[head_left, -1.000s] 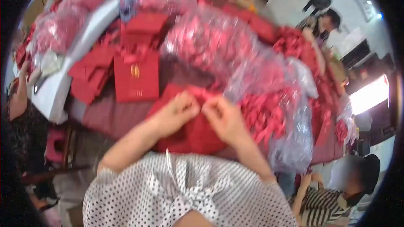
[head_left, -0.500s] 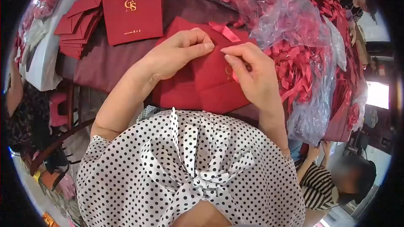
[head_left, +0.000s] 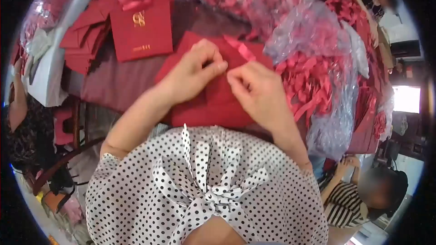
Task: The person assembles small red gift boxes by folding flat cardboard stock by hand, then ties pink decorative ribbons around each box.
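Note:
Red paper bags lie flat in front of me, overlapping, with both hands above them. My left hand is closed, its thumb and forefinger pinched over the bag's upper part. Close beside it, my right hand is curled in a pinch too, fingertips nearly meeting the left ones. Whatever sits between the fingertips is too small or hidden to make out. A pink-red ribbon runs across the bag just beyond my right hand.
A red bag with gold print lies behind to the left, near stacked red bags. To the right are loose red ribbons and clear plastic wrapping. A person in a striped top sits at the right; another person's arm shows left.
My right hand has moved left and lower, its fingers curling more tightly, and now hides the bag's gold print. The fingertips of both hands are closer together. The view has shifted slightly.

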A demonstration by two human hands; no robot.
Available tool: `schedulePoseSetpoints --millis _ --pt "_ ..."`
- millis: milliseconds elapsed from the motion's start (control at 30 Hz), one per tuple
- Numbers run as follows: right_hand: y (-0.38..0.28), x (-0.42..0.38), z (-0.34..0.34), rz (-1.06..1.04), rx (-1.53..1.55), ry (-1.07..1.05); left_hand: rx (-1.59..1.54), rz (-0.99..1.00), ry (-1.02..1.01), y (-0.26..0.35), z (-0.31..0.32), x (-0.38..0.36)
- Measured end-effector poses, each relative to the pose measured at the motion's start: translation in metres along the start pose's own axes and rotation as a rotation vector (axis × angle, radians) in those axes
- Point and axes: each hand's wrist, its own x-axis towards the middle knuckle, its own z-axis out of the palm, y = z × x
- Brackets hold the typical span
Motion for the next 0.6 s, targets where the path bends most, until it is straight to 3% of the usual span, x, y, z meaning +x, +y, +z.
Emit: schedulePoseSetpoints --millis 167,200,233,300,333,400,467,533,600 --pt "-0.006 0.0 0.008 -0.203 -0.329 0.003 0.589 0.393 0.256 0.004 0.015 -0.001" --pt "-0.004 -0.001 0.013 -0.161 -0.369 0.01 0.64 0.461 0.327 0.01 0.019 -0.003" --pt "-0.007 0.002 0.013 -0.282 -0.404 0.058 0.622 0.494 0.325 0.005 0.018 -0.003" --pt "-0.002 0.004 0.018 -0.262 -0.183 0.153 0.547 0.412 0.349 0.003 0.017 -0.005" --pt "-0.009 0.002 0.016 0.015 0.011 0.098 0.479 0.412 0.337 0.002 0.015 -0.008" --pt "-0.007 0.002 0.014 0.114 0.149 0.066 0.388 0.4 0.268 -0.001 0.015 -0.013" --pt "0.0 0.003 0.015 -0.28 -0.088 0.092 0.364 0.409 0.232 0.004 0.012 -0.015" --pt "-0.002 0.0 0.012 -0.268 -0.106 0.063 0.316 0.394 0.207 -0.002 0.0 -0.01" --pt "-0.005 -0.004 0.009 -0.076 0.002 0.066 0.279 0.318 -0.008 0.002 -0.011 -0.008"
